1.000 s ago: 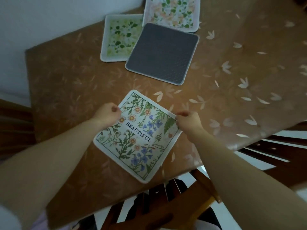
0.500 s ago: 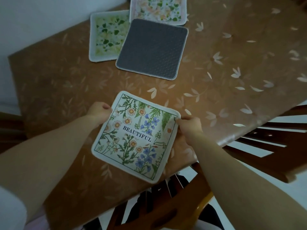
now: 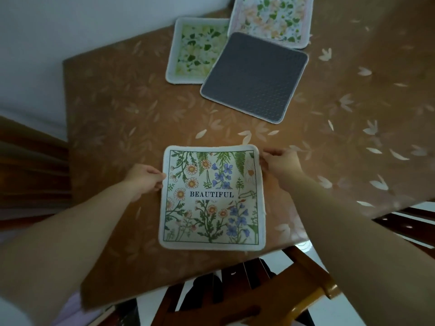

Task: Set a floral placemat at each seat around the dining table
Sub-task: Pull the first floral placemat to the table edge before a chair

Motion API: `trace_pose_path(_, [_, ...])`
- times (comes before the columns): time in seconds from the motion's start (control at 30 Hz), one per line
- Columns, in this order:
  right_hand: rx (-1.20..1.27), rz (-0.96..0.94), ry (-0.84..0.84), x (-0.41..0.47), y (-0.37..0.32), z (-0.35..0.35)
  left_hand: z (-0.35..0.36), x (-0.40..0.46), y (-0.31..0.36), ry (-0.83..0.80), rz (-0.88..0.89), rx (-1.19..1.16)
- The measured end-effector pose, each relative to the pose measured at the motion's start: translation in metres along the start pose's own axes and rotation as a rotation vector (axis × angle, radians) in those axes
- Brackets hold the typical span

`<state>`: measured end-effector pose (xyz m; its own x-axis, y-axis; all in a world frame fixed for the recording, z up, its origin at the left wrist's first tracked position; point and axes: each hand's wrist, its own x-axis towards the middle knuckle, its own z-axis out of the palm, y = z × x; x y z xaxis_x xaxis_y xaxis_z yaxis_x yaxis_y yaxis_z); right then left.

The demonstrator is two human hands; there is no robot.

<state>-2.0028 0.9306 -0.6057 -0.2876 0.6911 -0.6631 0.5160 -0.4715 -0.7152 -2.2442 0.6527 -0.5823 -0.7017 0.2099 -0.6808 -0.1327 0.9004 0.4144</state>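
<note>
Brown tabletop (image 3: 117,118); left hand (image 3: 143,182) and right hand (image 3: 281,164), arms outstretched, each grip pinching the placemat (image 3: 211,201) edges.

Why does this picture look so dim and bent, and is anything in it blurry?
Head view: the light is dim and flat, with faint sheen on the tablecloth; the wide lens bends the table's edges. The BEAUTIFUL placemat reads sharply, while the forearms near the camera and the far mats look softer.

This is a home dining room. A dining table (image 3: 141,128) wears a brown petal-print cover, and a wooden chair (image 3: 270,300) stands beside a plain wall (image 3: 70,27).
</note>
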Motion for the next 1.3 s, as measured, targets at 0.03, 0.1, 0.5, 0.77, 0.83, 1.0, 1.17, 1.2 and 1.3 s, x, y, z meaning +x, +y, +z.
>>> trace_pose_path(0.03, [-0.002, 0.021, -0.031, 0.001, -0.003, 0.003, 0.001, -0.004, -0.008, -0.006, -0.034, -0.032])
trace_pose_path(0.1, [0.002, 0.037, -0.073, 0.000, -0.005, 0.006, 0.003, -0.010, -0.023, -0.013, -0.082, -0.075])
trace_pose_path(0.5, [-0.055, 0.184, -0.208, -0.028, 0.015, 0.001, 0.019, -0.029, -0.029, -0.042, -0.297, -0.573])
trace_pose_path(0.77, [-0.143, 0.170, -0.222, -0.021, 0.004, 0.012, 0.023, -0.039, -0.039, -0.056, -0.339, -0.696])
trace_pose_path(0.83, [-0.163, 0.180, -0.234, -0.022, 0.001, 0.011, 0.024, -0.041, -0.042, -0.070, -0.334, -0.712])
trace_pose_path(1.0, [-0.148, 0.201, -0.249, -0.026, 0.003, 0.008, 0.027, -0.045, -0.042, -0.090, -0.316, -0.728])
trace_pose_path(1.17, [-0.164, 0.176, -0.255, -0.027, 0.005, 0.008, 0.030, -0.050, -0.044, -0.076, -0.308, -0.734])
trace_pose_path(1.2, [-0.170, 0.175, -0.257, -0.027, 0.005, 0.009, 0.030, -0.050, -0.045, -0.072, -0.308, -0.738])
trace_pose_path(1.3, [-0.193, 0.180, -0.256, -0.025, 0.003, 0.012, 0.032, -0.050, -0.048, -0.062, -0.309, -0.748])
